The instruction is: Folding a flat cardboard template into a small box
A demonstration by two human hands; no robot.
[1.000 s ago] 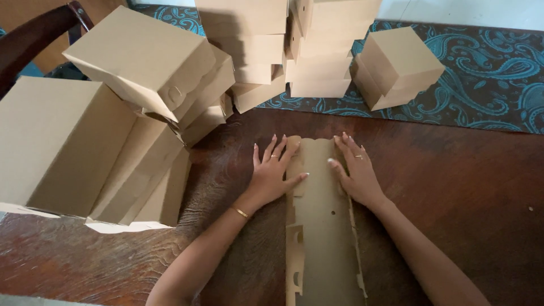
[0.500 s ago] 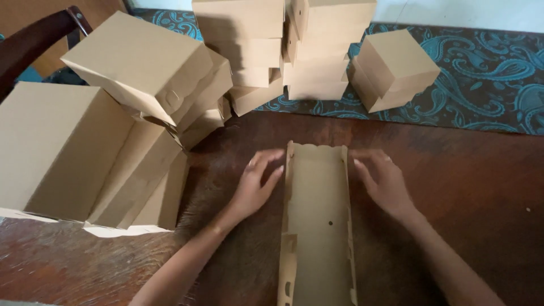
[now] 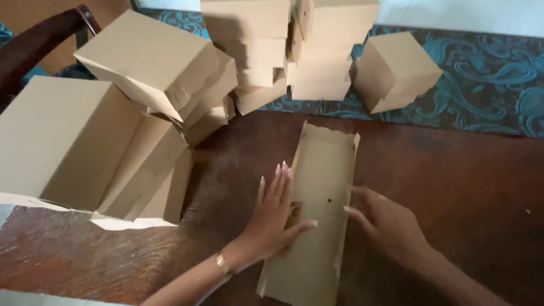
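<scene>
Now both open hands, left hand [image 3: 272, 218] and right hand [image 3: 391, 224], against cardboard strip [image 3: 317, 204] edges.

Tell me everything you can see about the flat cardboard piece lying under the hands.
The cardboard piece is a long, plain brown strip, an unfolded box blank by its look. It lies lengthwise on the dark wooden table, running away from the person. Both long side flaps are turned up, making a shallow trough; the far end has a wavy edge, and one small hole shows near the middle. The left hand presses its left flap, the right hand touches its right flap.
</scene>
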